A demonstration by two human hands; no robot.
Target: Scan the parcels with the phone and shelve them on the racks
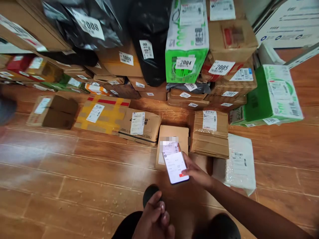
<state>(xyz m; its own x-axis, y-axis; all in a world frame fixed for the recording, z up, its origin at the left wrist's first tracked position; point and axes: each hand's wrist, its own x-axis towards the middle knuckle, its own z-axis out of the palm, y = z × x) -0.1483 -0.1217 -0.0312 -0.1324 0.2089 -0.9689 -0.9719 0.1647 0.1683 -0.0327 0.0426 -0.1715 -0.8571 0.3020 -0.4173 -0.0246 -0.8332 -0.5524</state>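
My right hand (196,172) grips a smartphone (175,164) with a lit white screen, held over a small brown cardboard box (174,134) on the floor. That box carries a white shipping label partly hidden by the phone. My left hand (153,219) hangs low near my knees with its fingers curled together; I cannot make out anything in it. A taped brown box (210,134) and a white poly mailer (238,162) lie just right of the phone.
Parcels are piled along the back: numbered boxes, black bags (149,39), a green-and-white box (186,43) and another (271,96) at the right. A yellow-taped flat box (102,116) and brown boxes (53,111) lie left. Wooden floor (74,179) stretches in front.
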